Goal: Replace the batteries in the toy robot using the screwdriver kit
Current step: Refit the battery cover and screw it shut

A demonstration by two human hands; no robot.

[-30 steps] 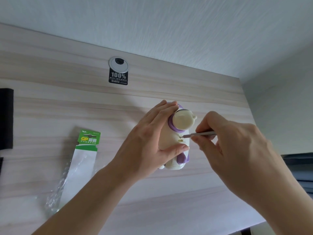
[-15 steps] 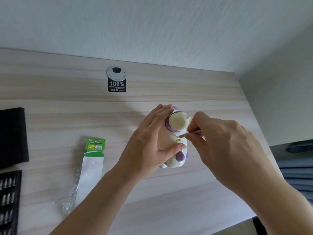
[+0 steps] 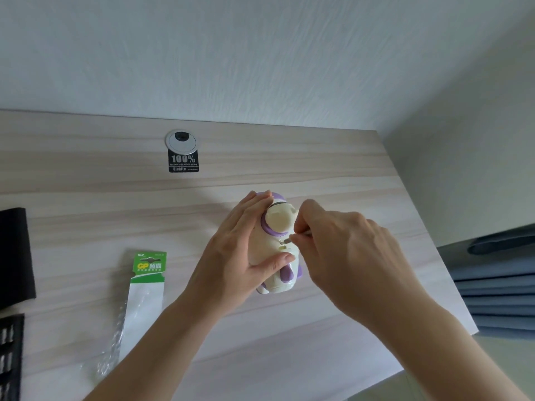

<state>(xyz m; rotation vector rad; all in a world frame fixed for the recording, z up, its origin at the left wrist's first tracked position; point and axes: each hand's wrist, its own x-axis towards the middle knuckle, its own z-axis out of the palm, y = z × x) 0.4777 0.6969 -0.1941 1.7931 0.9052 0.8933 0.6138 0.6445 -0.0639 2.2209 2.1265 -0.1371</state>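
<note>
Pale wood-grain desk (image 3: 86,204), smooth laminate, back edge butting a white textured wall (image 3: 260,53). I count 1 toy robot (image 3: 278,221), 1 screwdriver (image 3: 301,233), 1 battery pack (image 3: 147,273), 2 hands, 1 round silver grommet (image 3: 181,139) w/ 1 black "100%" sticker (image 3: 183,162) just below it.

Toy sits right of centre on the desk, rounded cream plastic w/ purple collar & trim. Left hand (image 3: 231,256) wraps it, fingers over the far side, thumb across the front. Right hand (image 3: 347,256) pinches the thin metal screwdriver, tip touching the body just under the collar.

Bare desk btwn pack & toy, also behind the toy up to the grommet; right desk edge runs diagonally near my right wrist, folded blue fabric (image 3: 500,285) beyond it. Pack: green card, clear crinkly blister. Far left edge: black foam block (image 3: 14,256), black bit tray (image 3: 10,357), both cropped.
</note>
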